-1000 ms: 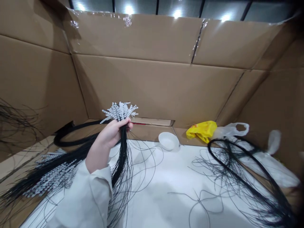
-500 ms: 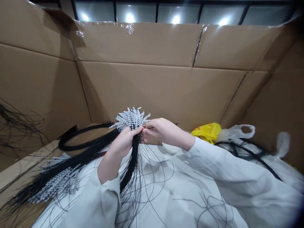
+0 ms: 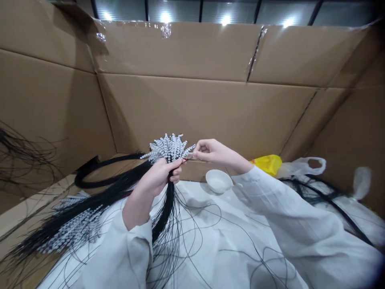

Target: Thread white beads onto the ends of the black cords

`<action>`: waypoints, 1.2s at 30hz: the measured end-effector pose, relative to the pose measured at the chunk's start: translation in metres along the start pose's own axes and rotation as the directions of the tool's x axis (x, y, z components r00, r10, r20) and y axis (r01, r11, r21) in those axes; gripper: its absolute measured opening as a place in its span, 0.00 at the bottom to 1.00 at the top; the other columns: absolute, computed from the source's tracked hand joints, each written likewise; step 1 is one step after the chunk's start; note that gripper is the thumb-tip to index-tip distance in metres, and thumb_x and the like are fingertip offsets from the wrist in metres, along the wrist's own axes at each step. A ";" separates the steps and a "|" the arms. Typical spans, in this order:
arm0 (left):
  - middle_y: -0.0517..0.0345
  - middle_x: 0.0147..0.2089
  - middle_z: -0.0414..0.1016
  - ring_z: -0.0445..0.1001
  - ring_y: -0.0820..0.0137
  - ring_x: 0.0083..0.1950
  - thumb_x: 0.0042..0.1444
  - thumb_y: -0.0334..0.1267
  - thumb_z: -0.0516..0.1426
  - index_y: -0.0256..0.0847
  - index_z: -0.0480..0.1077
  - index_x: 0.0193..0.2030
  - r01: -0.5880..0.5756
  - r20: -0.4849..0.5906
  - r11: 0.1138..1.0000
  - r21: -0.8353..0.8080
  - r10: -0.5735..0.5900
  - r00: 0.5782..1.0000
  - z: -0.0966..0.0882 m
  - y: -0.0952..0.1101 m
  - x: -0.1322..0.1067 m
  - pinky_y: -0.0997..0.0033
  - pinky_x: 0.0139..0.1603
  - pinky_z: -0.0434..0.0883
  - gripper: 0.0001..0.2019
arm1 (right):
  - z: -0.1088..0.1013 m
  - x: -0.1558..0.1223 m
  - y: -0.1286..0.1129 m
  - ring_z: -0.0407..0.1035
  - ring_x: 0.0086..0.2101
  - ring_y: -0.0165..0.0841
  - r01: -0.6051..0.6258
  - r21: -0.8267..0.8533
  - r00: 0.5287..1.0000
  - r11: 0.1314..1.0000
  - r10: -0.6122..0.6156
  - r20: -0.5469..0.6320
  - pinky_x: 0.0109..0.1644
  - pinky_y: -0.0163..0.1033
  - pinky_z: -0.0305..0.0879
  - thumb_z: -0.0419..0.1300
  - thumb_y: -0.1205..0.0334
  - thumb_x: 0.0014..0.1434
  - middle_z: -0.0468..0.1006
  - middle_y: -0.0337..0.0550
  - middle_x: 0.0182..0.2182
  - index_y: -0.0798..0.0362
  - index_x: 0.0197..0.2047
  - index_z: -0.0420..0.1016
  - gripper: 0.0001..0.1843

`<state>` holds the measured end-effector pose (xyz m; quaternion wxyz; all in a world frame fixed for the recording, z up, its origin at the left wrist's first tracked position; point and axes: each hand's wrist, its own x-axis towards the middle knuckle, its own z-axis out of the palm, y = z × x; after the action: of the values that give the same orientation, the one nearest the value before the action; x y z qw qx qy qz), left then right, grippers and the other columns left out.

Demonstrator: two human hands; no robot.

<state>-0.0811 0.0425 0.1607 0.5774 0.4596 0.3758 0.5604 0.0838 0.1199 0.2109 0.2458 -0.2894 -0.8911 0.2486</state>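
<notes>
My left hand (image 3: 164, 174) is wrapped round a bundle of black strands (image 3: 164, 214), just below its spray of white beaded ends (image 3: 170, 147). Strands hang from this grip and fan out over white cloth. To the right of the beads, my right hand (image 3: 210, 152) is closed in a pinch on a thin strand, with a small red bit showing between the two hands. Exactly what lies between those fingertips is partly hidden. Left of my left arm lies another black bundle (image 3: 114, 190) with white beaded parts (image 3: 75, 228).
A white bowl (image 3: 219, 180) stands on the white cloth (image 3: 222, 228). Cardboard walls (image 3: 180, 100) rise at the back and sides. A yellow bag (image 3: 267, 163), a clear plastic bag (image 3: 300, 167) and a black coil (image 3: 339, 210) lie at right. Loose strands (image 3: 24, 156) hang at left.
My right hand has moved up and right, away from my left hand, drawing out a thin strand. The bowl shows fully now. My left hand keeps its grip on the bundle.
</notes>
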 end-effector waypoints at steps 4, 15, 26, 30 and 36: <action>0.62 0.23 0.60 0.59 0.80 0.20 0.52 0.40 0.58 0.35 0.63 0.31 -0.014 0.014 0.997 0.080 0.013 1.000 -0.001 -0.002 0.001 0.77 0.21 0.59 0.10 | 0.010 0.000 -0.004 0.64 0.27 0.28 0.048 0.010 0.998 0.999 -0.048 0.046 0.30 0.34 0.58 0.56 0.60 0.53 0.73 0.43 0.27 0.58 0.28 0.70 0.09; 0.66 0.23 0.53 0.52 0.83 0.20 0.52 0.34 0.58 0.35 0.64 0.31 -0.041 0.072 0.998 -0.056 0.045 0.996 0.000 -0.004 0.001 0.81 0.19 0.53 0.06 | 0.018 0.011 -0.005 0.65 0.31 0.29 0.140 -0.007 0.968 0.990 -0.138 -0.211 0.35 0.36 0.60 0.62 0.58 0.47 0.72 0.41 0.30 0.55 0.32 0.62 0.13; 0.66 0.21 0.53 0.53 0.82 0.20 0.50 0.31 0.58 0.36 0.60 0.25 -0.209 -0.038 0.973 -0.097 0.206 0.978 0.004 -0.005 0.005 0.79 0.21 0.56 0.09 | 0.063 -0.039 0.006 0.66 0.43 0.34 -0.047 0.374 0.997 0.926 0.067 -0.042 0.47 0.42 0.63 0.52 0.46 0.57 0.70 0.49 0.43 0.55 0.43 0.62 0.21; 0.66 0.21 0.54 0.55 0.80 0.22 0.52 0.34 0.58 0.38 0.60 0.24 -0.275 -0.059 0.958 -0.081 0.270 0.961 0.014 -0.009 0.004 0.79 0.24 0.59 0.10 | 0.086 -0.035 -0.007 0.63 0.48 0.38 -0.041 0.531 0.987 0.846 -0.047 0.152 0.51 0.45 0.62 0.58 0.47 0.52 0.69 0.48 0.46 0.55 0.47 0.62 0.25; 0.60 0.23 0.62 0.63 0.77 0.20 0.50 0.47 0.58 0.39 0.62 0.23 -0.175 -0.113 0.960 0.217 0.202 0.973 0.012 -0.008 -0.004 0.76 0.17 0.59 0.15 | 0.107 -0.024 -0.011 0.63 0.22 0.28 -0.150 0.776 0.968 0.613 -0.067 0.240 0.32 0.38 0.66 0.61 0.51 0.52 0.64 0.34 0.17 0.54 0.30 0.65 0.15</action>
<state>-0.0682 0.0372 0.1565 0.4442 0.5119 0.4240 0.6007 0.0344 0.0647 0.1289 0.2300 -0.1394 -0.7069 0.6541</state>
